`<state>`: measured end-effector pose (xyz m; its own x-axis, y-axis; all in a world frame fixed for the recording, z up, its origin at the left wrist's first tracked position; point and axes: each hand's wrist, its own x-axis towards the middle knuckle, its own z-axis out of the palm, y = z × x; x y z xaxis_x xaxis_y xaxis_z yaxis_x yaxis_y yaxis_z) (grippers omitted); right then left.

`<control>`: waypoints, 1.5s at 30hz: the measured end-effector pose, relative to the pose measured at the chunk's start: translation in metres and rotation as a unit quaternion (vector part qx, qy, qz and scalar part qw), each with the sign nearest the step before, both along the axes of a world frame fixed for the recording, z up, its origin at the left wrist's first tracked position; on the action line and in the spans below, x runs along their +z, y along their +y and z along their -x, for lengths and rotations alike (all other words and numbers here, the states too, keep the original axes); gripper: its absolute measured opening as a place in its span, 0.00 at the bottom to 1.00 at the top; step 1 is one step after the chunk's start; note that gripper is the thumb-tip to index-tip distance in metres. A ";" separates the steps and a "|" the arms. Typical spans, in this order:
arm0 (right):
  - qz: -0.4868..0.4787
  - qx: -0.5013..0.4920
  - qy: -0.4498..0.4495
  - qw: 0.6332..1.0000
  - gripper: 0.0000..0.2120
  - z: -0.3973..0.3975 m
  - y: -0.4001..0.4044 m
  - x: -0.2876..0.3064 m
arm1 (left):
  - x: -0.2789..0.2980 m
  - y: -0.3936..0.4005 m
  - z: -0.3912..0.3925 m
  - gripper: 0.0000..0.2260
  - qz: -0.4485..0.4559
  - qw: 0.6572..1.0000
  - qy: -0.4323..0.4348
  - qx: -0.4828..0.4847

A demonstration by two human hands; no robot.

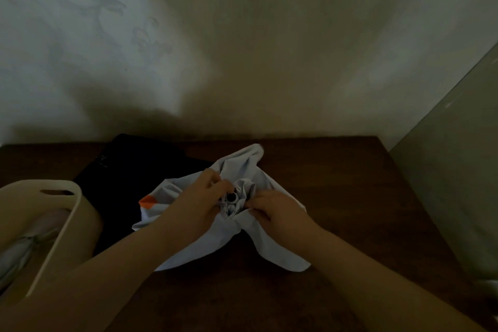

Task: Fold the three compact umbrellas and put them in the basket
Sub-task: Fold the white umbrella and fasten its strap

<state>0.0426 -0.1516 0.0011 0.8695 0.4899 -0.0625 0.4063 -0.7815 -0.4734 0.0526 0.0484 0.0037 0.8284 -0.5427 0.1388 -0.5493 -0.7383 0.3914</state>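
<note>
I see both hands working on the pale grey umbrella [269, 226], which lies crumpled on the dark wooden tabletop [350, 197] near its middle. My left hand [200, 203] has its fingers [215, 179] curled into the gathered fabric around the black hub at the centre. My right hand [277, 209] pinches a fold of the same canopy just beside that hub. A black umbrella [129, 170] lies flat behind and to the left, partly under the grey 1. The cream basket [62, 224] sits at the left edge, with 1 folded light umbrella [27, 245] inside it.
</note>
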 end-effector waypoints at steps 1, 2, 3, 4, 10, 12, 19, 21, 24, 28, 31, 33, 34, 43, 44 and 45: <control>0.000 -0.001 0.004 1.000 0.13 0.000 0.001 0.001 | 0.002 -0.001 0.002 0.17 0.016 0.999 0.021 0.030; 0.000 0.000 0.007 1.000 0.14 0.001 0.001 0.003 | 0.001 -0.001 0.004 0.14 0.030 0.997 0.028 0.059; 0.004 0.000 0.010 1.000 0.15 0.001 0.002 0.004 | 0.001 -0.002 0.004 0.13 0.038 0.995 0.026 0.085; 0.008 0.000 0.013 1.000 0.15 0.001 0.002 0.006 | 0.000 -0.002 0.004 0.12 0.041 0.994 0.034 0.093; 0.001 -0.004 0.021 1.000 0.16 0.002 0.003 0.005 | 0.006 -0.004 -0.004 0.14 -0.037 0.992 0.061 0.108; -0.007 -0.004 0.027 1.000 0.15 0.003 0.003 0.003 | 0.007 -0.006 -0.004 0.17 -0.067 0.991 0.075 0.090; -0.011 -0.010 0.023 1.000 0.15 0.004 0.002 0.002 | 0.002 -0.006 0.000 0.21 -0.004 0.994 0.084 0.065; -0.012 -0.011 0.027 1.000 0.15 0.004 0.002 0.003 | 0.004 -0.007 0.001 0.21 0.019 0.997 0.069 0.029; -0.008 -0.017 0.030 0.999 0.15 0.005 0.003 0.004 | 0.011 -0.010 0.002 0.22 -0.003 0.996 0.088 0.034; -0.004 -0.026 0.039 0.999 0.15 0.003 0.005 0.008 | 0.013 -0.013 0.001 0.22 -0.038 0.992 0.121 0.027; 0.003 -0.029 0.069 0.997 0.16 0.001 0.007 0.011 | 0.005 -0.010 0.001 0.23 -0.046 0.991 0.116 -0.043; -0.036 -0.052 0.057 0.996 0.16 0.003 0.005 0.011 | 0.004 -0.009 0.005 0.26 -0.047 0.993 0.098 -0.043; -0.056 -0.061 0.049 0.995 0.15 0.005 0.004 0.011 | 0.007 -0.010 0.008 0.28 -0.055 0.994 0.095 -0.022; -0.111 -0.149 0.091 0.978 0.12 0.005 0.005 0.005 | 0.011 -0.018 0.005 0.21 -0.071 0.996 0.056 -0.015; -0.113 -0.159 0.096 0.976 0.12 0.004 0.005 0.005 | 0.013 -0.018 0.005 0.19 -0.071 0.995 0.066 -0.033; -0.115 -0.165 0.097 0.975 0.12 0.004 0.005 0.005 | 0.012 -0.016 0.005 0.19 -0.075 0.993 0.071 -0.049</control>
<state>0.0388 -0.1465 0.0065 0.9648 0.2060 -0.1633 0.0361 -0.7193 -0.6938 0.0473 0.0327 0.0156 0.7756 -0.6280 -0.0639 -0.5690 -0.7393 0.3601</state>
